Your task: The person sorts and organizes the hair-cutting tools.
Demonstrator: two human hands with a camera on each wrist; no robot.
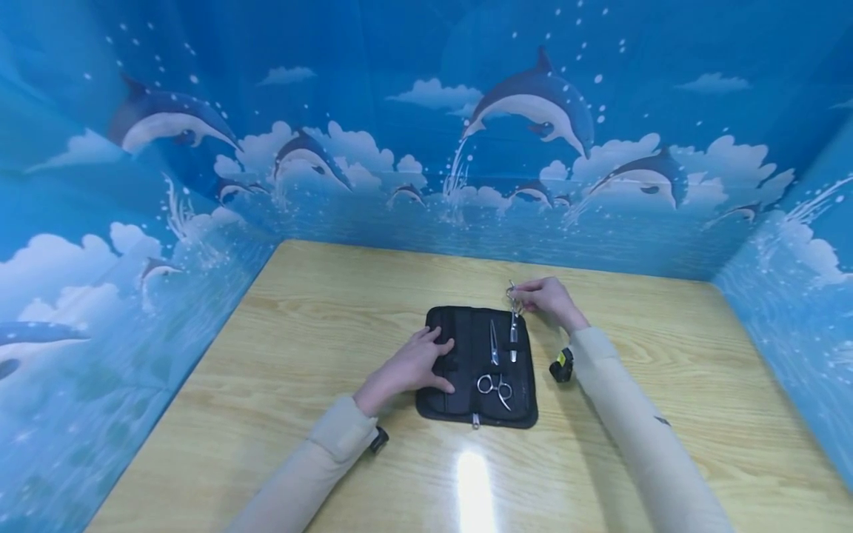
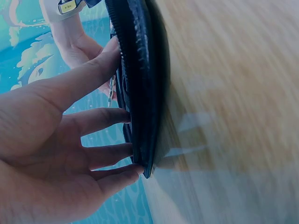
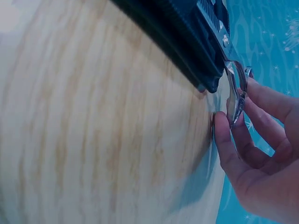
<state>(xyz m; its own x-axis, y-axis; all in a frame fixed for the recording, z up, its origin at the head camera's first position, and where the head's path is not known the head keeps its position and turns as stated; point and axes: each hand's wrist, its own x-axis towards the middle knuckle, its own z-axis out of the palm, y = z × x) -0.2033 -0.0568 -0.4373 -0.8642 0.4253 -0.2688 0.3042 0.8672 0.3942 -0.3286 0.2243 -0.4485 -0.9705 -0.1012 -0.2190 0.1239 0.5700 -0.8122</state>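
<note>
A black zippered case (image 1: 436, 406) lies unfolded on the table. My left hand (image 1: 415, 363) rests on its left panel, fingers spread, and the left wrist view shows the thumb and fingertips touching the case (image 2: 145, 93). At the case's far right, my right hand (image 1: 548, 297) pinches the handle end of silver thinning scissors (image 1: 514, 332). Their toothed blade lies along the case in the right wrist view, with the finger rings (image 3: 237, 88) sticking out past its edge between thumb and fingers. A second pair of silver scissors (image 1: 494, 386) sits in the right panel, handles toward me.
The wood-grain table (image 1: 320, 311) extends around the case. Blue dolphin-print sheets (image 1: 373, 215) stand along its back and sides. A zipper pull (image 1: 476, 420) hangs at the case's near edge. Each wrist carries a small black device (image 1: 562, 366).
</note>
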